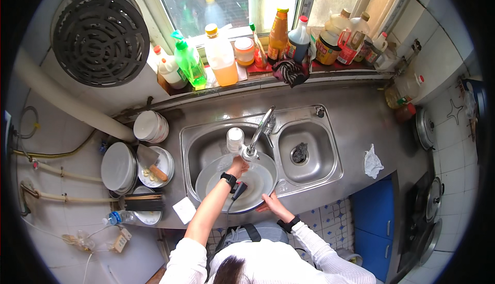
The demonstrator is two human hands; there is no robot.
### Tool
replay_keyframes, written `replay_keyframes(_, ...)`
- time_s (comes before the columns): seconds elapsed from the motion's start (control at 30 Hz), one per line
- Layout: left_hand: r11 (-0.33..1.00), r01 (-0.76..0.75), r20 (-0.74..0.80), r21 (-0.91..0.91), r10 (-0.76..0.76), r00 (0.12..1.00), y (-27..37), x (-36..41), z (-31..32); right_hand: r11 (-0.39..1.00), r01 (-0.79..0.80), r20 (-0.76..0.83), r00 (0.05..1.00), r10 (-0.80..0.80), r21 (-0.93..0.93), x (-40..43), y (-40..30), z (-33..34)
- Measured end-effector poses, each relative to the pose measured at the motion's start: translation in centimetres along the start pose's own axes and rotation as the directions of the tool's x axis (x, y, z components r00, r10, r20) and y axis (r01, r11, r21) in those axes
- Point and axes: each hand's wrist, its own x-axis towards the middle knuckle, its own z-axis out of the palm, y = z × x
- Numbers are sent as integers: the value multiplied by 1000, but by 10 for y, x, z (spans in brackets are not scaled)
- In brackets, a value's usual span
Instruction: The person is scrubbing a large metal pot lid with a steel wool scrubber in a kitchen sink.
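A wide, shallow basin [255, 191] sits tilted over the left bowl of a steel double sink. My left hand [238, 167] is over the basin, just below the faucet head [249, 152]; its fingers are partly hidden, and I cannot tell whether it holds anything. With thumb on top and fingers beneath, my right hand [272, 205] grips the basin's near right rim. Behind my left hand, a clear container [235, 139] stands beside the chrome faucet [263, 127]. Cloudy water seems to lie in the basin.
The smaller sink bowl [307, 154] has a dark scouring pad [299, 152] at its drain. Stacked bowls [150, 127], plates [120, 168] and a cleaver [148, 155] lie to the left. Crumpled white paper [373, 162] rests on the right counter. Bottles line the windowsill, among them a green pump bottle [190, 63].
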Motion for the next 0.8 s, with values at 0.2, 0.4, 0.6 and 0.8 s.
replay_keyframes(0.2, 858, -101, -137, 504, 195, 971, 29, -53, -60, 999, -47, 16, 999, 47, -11, 0, -13, -1)
replay_keyframes(0.4, 416, 76, -353, 906, 645, 677, 10, -154, -104, 993, -106, -45, 993, 108, 51, -4, -31, -3)
replay_keyframes(0.6, 907, -236, -389, 350, 369, 844, -51, -174, -128, 962, -206, -16, 977, 212, 181, 12, -22, 8)
replay_keyframes(0.8, 959, -265, -475, 99, 280, 834, -36, -213, -76, 968, -158, 63, 987, 148, 193, -13, -23, 7)
